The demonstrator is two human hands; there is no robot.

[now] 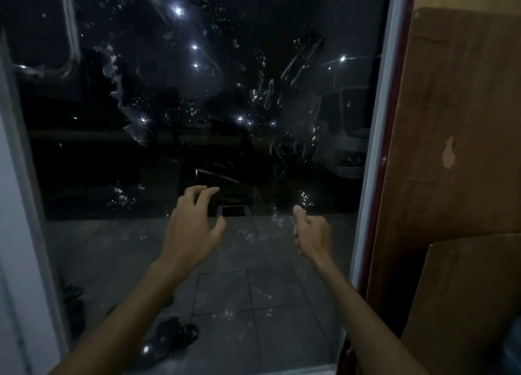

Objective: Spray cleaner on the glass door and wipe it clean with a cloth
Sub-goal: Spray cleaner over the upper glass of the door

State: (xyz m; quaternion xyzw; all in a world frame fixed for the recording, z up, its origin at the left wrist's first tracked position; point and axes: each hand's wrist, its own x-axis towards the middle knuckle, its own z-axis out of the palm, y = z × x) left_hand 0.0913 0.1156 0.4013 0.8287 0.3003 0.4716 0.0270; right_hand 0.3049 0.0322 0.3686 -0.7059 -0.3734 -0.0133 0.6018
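Observation:
The glass door [197,106] fills the view, dark outside, with droplets and smeared streaks across its upper and right parts. My left hand [191,225] is raised in front of the lower glass, fingers spread and loosely bent, holding nothing. My right hand [311,232] is to its right, fingers curled into a loose fist with the thumb sticking up, close to the glass; nothing shows in it. No spray bottle or cloth is in view.
The white door frame [375,149] runs down the right, with brown cardboard sheets [451,121] leaning beside it. A pale frame edge [19,205] stands at the left. Through the glass lie tiled paving and dark shoes [172,335].

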